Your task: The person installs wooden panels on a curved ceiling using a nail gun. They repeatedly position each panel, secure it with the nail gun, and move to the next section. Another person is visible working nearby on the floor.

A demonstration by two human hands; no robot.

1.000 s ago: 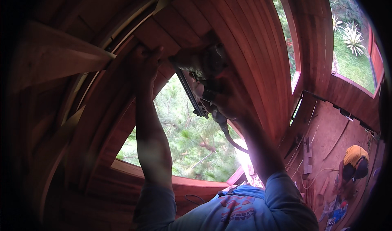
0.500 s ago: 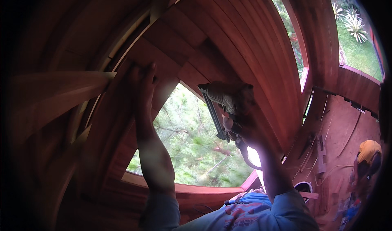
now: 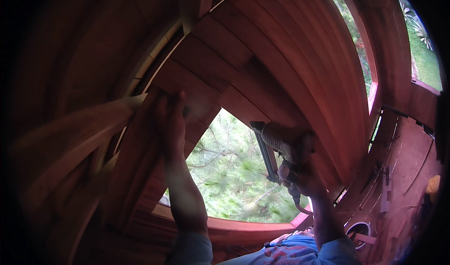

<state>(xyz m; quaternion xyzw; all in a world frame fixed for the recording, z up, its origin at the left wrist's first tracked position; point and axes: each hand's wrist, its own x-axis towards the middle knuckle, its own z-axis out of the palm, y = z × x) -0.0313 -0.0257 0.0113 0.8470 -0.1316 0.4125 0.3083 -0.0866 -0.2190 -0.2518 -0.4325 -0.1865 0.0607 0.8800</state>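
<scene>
While R hand (image 3: 309,183) grips nail gun (image 3: 277,140), ctr-right of frame, L hand (image 3: 172,119) at boards (image 3: 194,72), ctr-left; its grip: can't tell.

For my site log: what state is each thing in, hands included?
Right hand, closed around the nail gun.
Nail gun, held, hose attached.
Left hand, raised by the wall boards; grip unclear in shadow.
Wall boards, laid edge to edge.
Window opening, foliage showing through; glazing unclear.
Round container, open-topped, wood piece at its rim.
</scene>
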